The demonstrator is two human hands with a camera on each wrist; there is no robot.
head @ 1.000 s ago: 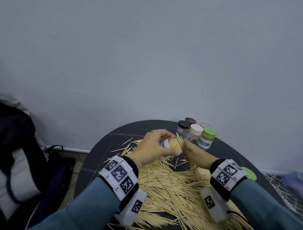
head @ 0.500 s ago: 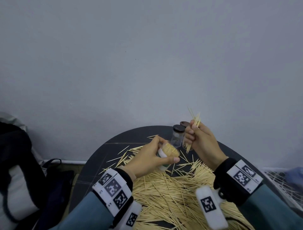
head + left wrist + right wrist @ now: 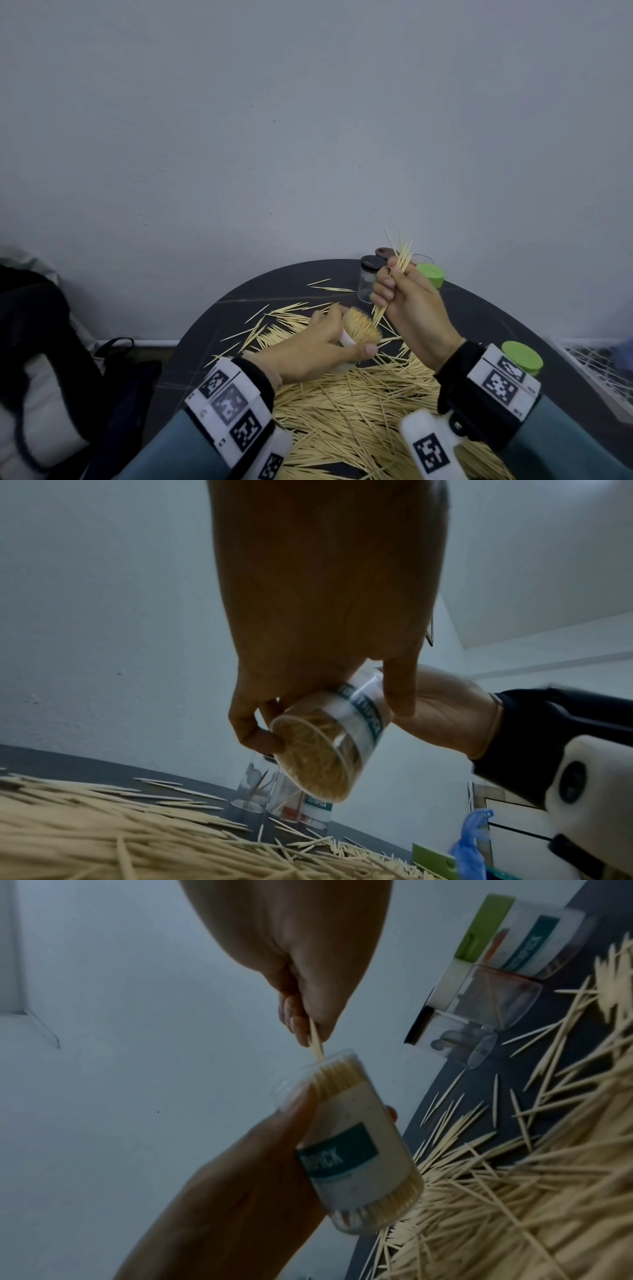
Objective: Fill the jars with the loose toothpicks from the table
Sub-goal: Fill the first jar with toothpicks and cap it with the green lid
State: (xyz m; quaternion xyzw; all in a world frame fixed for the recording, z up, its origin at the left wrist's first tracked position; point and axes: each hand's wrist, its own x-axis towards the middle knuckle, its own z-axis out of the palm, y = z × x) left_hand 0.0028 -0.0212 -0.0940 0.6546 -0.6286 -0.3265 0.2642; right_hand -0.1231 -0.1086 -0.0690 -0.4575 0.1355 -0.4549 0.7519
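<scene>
Dark round table; loose toothpicks heaped; jars at back

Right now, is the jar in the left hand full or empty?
Nearly full. The jar, tilted in the left hand, has no lid on, and toothpick tips pack its open mouth.

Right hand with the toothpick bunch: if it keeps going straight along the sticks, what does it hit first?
Probably the packed jar gripped by the left hand. The right hand aims its bunch of toothpicks at the open mouth, tips about at the rim.
</scene>
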